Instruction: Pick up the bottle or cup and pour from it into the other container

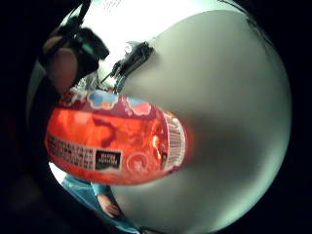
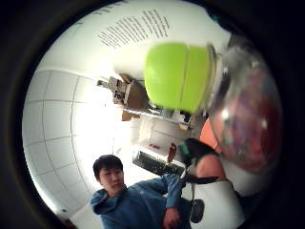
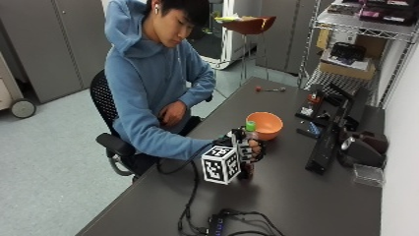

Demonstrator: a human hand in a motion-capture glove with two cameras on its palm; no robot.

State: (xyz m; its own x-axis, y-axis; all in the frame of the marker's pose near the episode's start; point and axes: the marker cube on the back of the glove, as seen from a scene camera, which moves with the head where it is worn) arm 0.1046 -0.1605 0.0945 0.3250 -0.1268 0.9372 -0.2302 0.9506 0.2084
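In the outside view my gloved right hand (image 3: pixel 247 149) grips a bottle (image 3: pixel 249 164) around its middle, holding it upright over the dark table (image 3: pixel 288 201). Its green cap (image 3: pixel 251 126) sticks up above the fingers. I cannot tell whether its base touches the table. An orange bowl (image 3: pixel 264 126) stands just behind the bottle, close to the cap. The little finger side palm view is filled by the bottle's red label (image 1: pixel 114 146), with grey table (image 1: pixel 224 97) beyond it. The thumb side palm view shows the green cap (image 2: pixel 178 76) and the bottle's clear shoulder (image 2: pixel 248 124).
A black upright stand (image 3: pixel 324 150) and other dark gear (image 3: pixel 360 145) sit to the right of the bowl. A clear box (image 3: pixel 368 174) lies near the right edge. A wire shelf (image 3: pixel 353 44) stands behind. The person's bare left hand (image 3: pixel 171 113) rests in the lap.
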